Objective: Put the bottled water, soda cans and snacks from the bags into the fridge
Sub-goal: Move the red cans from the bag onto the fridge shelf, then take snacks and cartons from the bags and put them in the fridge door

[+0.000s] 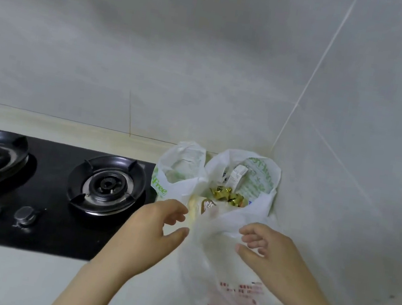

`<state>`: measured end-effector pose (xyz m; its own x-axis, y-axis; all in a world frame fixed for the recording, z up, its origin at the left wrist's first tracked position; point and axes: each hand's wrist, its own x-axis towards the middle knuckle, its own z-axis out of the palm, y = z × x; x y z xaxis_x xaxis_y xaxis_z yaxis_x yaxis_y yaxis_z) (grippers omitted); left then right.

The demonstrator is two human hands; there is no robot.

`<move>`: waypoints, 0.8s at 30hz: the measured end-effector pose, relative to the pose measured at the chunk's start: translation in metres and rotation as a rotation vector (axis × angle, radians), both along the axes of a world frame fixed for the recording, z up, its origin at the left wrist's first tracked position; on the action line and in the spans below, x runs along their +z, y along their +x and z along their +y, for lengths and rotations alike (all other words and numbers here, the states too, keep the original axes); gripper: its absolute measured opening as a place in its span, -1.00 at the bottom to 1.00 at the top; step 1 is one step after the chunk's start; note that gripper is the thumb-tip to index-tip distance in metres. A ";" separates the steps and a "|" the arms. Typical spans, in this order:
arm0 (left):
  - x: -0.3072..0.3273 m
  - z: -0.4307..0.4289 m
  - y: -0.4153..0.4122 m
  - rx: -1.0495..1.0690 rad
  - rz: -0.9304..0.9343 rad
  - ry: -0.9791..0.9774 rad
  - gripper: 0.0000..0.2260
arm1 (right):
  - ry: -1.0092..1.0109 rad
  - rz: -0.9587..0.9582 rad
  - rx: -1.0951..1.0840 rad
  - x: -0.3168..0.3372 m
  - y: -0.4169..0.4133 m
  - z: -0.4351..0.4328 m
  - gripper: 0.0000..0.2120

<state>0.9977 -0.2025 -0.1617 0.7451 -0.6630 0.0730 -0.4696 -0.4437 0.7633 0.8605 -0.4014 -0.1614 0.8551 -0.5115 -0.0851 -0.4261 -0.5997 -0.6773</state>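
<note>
A white plastic bag with red print (234, 284) stands on the counter in the corner. Behind it are a bag with green print (264, 178) and a smaller one (181, 173) to its left. Gold-wrapped snacks (227, 194) and a white packet (237, 175) show in the open bag mouth. My left hand (156, 227) hovers at the near bag's left edge, fingers loosely curved, holding nothing. My right hand (266, 249) is at the bag's upper right rim, fingers relaxed and touching the plastic. No fridge, bottles or cans are visible.
A black two-burner gas hob (50, 197) with two knobs (6, 212) lies left of the bags. Tiled walls close the corner behind and to the right. The pale counter (3, 276) runs along the front.
</note>
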 end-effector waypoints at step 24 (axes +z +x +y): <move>-0.041 -0.105 0.129 -0.125 0.058 0.131 -0.75 | 0.097 0.085 -0.092 -0.038 0.109 -0.097 -0.84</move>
